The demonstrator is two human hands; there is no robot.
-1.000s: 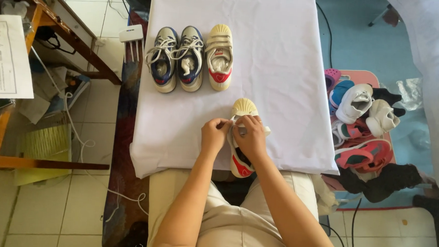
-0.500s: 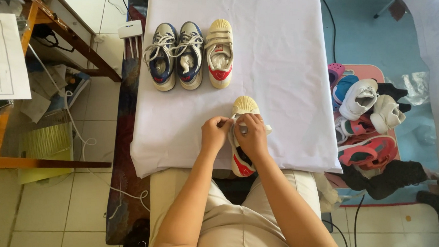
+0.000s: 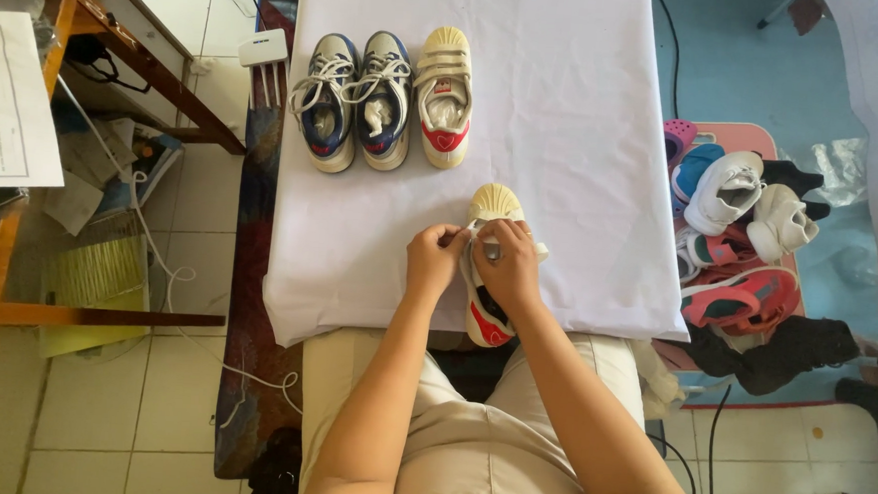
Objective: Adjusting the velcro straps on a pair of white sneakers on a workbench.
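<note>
A cream child's shoe (image 3: 494,202) with a red heel lies at the near edge of a white cloth-covered table (image 3: 565,133), toe pointing away from me. My left hand (image 3: 434,260) pinches a strap on the shoe's left side. My right hand (image 3: 507,264) covers the middle of the shoe and grips its strap area. Both hands touch the shoe. At the far left of the cloth stand two blue-and-grey laced sneakers (image 3: 357,97) and a matching cream strap shoe (image 3: 443,97), side by side.
A pile of several children's shoes and sandals (image 3: 740,233) lies on the floor at the right. A wooden desk (image 3: 119,50) with papers stands at the left, with cables and a white router (image 3: 264,47) by the table edge.
My hands stay on the cream shoe with only small finger shifts on the strap. The view drifted slightly; nothing else moved.
</note>
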